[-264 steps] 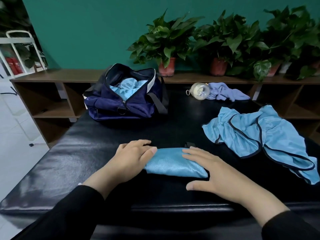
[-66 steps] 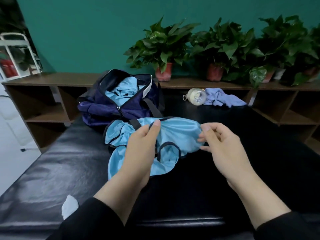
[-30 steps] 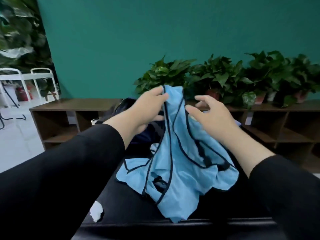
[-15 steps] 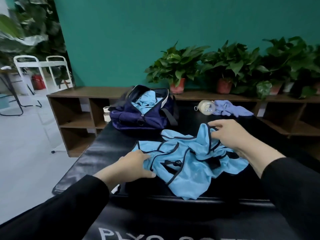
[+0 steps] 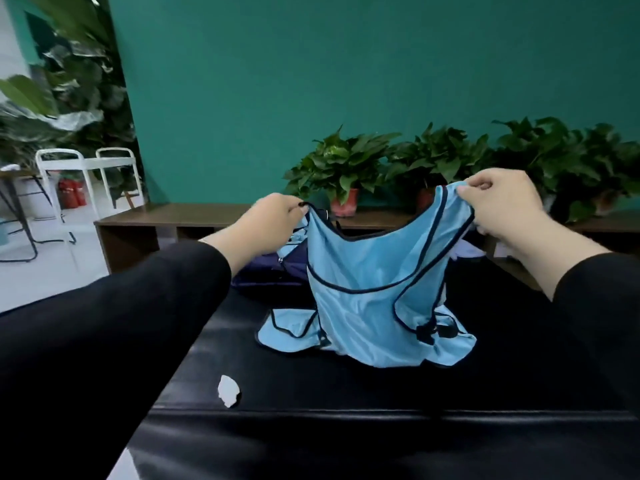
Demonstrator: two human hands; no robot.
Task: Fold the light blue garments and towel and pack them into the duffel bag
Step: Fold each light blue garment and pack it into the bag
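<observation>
A light blue vest with dark trim (image 5: 374, 292) hangs upright in front of me, its lower part bunched on the black padded table (image 5: 346, 386). My left hand (image 5: 273, 220) pinches its left shoulder strap and my right hand (image 5: 502, 206) pinches the right one, both held apart at the same height. Behind the vest, mostly hidden, sits the navy duffel bag (image 5: 270, 268) with a bit of light blue cloth showing at its opening. A lavender towel (image 5: 467, 251) peeks out past the vest's right edge.
A small white scrap (image 5: 228, 394) lies on the table near its front left edge. A brown low shelf (image 5: 173, 216) with several potted plants (image 5: 343, 168) runs along the green wall. A white rack (image 5: 86, 174) stands on the floor at far left.
Half a second ago the vest lay crumpled on the table under both hands. Now both hands have raised it by its shoulder straps and spread it open, and the view has tilted upward.
</observation>
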